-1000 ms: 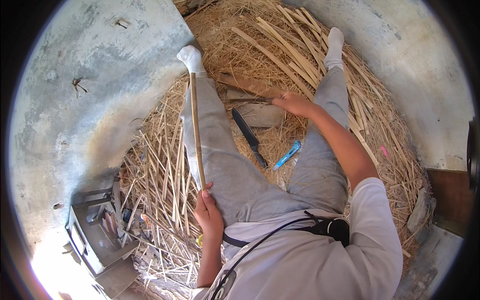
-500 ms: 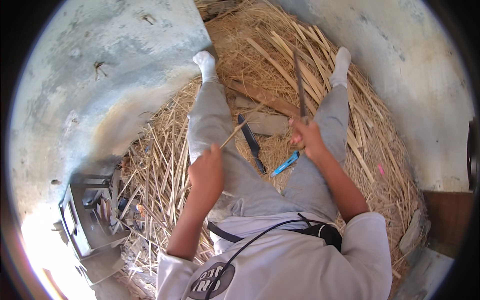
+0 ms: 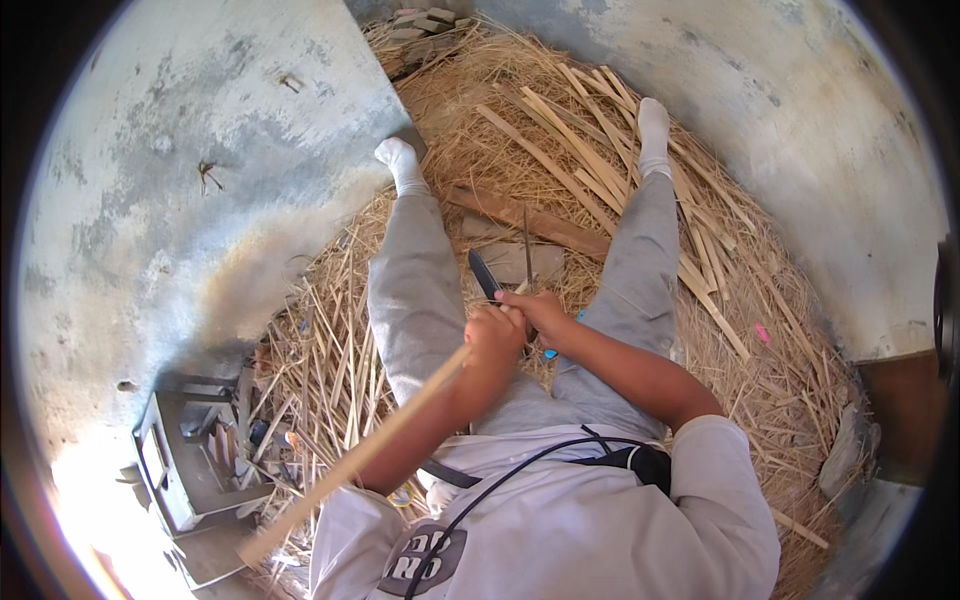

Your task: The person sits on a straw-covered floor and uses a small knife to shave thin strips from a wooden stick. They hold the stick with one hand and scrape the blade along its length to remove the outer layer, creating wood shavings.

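Around you, straw (image 3: 440,120) covers the floor, with loose pale slats (image 3: 575,130) heaped at the upper right and thinner sticks (image 3: 330,350) at centre left. A brown board (image 3: 535,220) and a grey slab (image 3: 510,262) lie between your legs, beyond your hands. Your hands hide the lower part of a black knife (image 3: 482,270), and your right forearm (image 3: 640,378) blocks most of a blue cutter (image 3: 550,353). A grey frame (image 3: 190,470) stands at the lower left; a pink scrap (image 3: 762,332) lies at the right.

Count one strip in hand, one thin dark blade, one black knife, one cutter, one board and two socked feet; the slats overlap too much to count.

Your wooden strip (image 3: 370,441) runs diagonally from the lower left up to the centre, crossing in front of your left forearm. Your left grip (image 3: 494,345) is clenched around its upper part; your right grip (image 3: 543,314), just beside it, grasps the thin dark blade (image 3: 528,245), which points to the top of the frame.
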`<state>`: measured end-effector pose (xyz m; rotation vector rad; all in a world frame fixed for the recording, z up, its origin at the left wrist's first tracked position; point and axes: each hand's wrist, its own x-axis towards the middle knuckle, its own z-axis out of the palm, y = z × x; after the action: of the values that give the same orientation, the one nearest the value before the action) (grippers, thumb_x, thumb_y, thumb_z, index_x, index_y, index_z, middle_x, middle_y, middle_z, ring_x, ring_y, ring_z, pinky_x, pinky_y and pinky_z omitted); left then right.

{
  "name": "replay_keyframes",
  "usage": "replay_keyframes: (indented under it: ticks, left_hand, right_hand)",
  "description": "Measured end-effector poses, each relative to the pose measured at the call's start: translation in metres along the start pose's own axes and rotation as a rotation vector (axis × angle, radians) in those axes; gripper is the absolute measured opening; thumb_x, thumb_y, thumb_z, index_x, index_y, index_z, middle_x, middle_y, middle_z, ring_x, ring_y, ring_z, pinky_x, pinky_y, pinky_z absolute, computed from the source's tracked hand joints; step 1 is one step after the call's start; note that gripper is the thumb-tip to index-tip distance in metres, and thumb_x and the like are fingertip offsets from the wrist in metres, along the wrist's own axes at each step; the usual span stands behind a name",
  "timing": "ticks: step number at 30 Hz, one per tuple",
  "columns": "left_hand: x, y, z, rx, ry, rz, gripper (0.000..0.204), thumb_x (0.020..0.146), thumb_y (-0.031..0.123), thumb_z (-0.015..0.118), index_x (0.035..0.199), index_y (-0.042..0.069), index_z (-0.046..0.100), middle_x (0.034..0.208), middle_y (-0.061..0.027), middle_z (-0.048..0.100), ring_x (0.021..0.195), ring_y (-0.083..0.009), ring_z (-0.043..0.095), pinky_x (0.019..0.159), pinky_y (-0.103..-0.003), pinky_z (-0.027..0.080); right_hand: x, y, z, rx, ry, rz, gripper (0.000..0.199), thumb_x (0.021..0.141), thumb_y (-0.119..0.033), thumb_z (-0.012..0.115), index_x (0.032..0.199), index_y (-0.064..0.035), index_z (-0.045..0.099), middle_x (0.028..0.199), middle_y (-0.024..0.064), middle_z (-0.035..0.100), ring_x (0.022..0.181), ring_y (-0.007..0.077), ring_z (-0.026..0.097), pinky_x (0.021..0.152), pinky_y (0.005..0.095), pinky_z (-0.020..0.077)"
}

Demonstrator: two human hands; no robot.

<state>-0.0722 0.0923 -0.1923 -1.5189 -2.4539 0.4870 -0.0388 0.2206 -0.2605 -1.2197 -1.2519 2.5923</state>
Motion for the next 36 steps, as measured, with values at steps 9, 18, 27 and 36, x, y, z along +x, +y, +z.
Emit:
replay_keyframes:
  ticks: [9, 18, 27, 36]
  left_hand:
    - [-0.077, -0.053, -0.120, -0.507, 0.288, 0.541, 0.037, 0.083, 0.017, 0.073, 0.118, 0.008, 0.067, 0.138, -0.0178, 0.063, 0.126, -0.0343, 0.058, 0.105, -0.042, 0.046]
    - [-0.202, -0.176, -0.160, 0.233, 1.391, -0.593, 0.031, 0.103, 0.019, 0.054, 0.129, 0.002, 0.057, 0.118, -0.0170, 0.066, 0.116, -0.0322, 0.063, 0.105, -0.045, 0.050]
    - [-0.201, -0.225, -0.223, -0.382, 1.529, -0.915, 0.038, 0.104, 0.019, 0.054, 0.135, -0.003, 0.053, 0.102, -0.0132, 0.060, 0.095, -0.0234, 0.060, 0.081, -0.036, 0.050]
    - [-0.089, -0.210, -0.185, -1.850, 1.443, -0.542, 0.030, 0.106, 0.026, 0.054, 0.121, 0.000, 0.057, 0.069, 0.0002, 0.036, 0.057, -0.0084, 0.034, 0.047, -0.027, 0.029]
  right_hand:
    - [0.029, 0.020, -0.006, 0.340, -0.010, 0.155, 0.020, 0.097, -0.009, 0.068, 0.111, 0.0037, 0.064, 0.101, 0.0178, 0.074, 0.092, 0.0273, 0.074, 0.078, 0.0377, 0.0628]
    - [0.015, -0.007, 0.014, 0.550, -0.051, 0.089, 0.021, 0.099, -0.006, 0.064, 0.115, 0.0023, 0.053, 0.106, 0.0190, 0.070, 0.102, 0.0304, 0.072, 0.091, 0.0418, 0.0621]
    - [0.030, -0.015, 0.042, 0.653, -0.020, 0.082, 0.021, 0.097, -0.005, 0.067, 0.114, -0.0006, 0.054, 0.110, 0.0181, 0.071, 0.104, 0.0278, 0.073, 0.089, 0.0443, 0.0634]
    - [0.037, -0.005, 0.049, 0.478, -0.018, 0.200, 0.031, 0.099, -0.017, 0.070, 0.117, 0.0005, 0.054, 0.111, 0.0177, 0.071, 0.103, 0.0289, 0.073, 0.084, 0.0457, 0.0646]
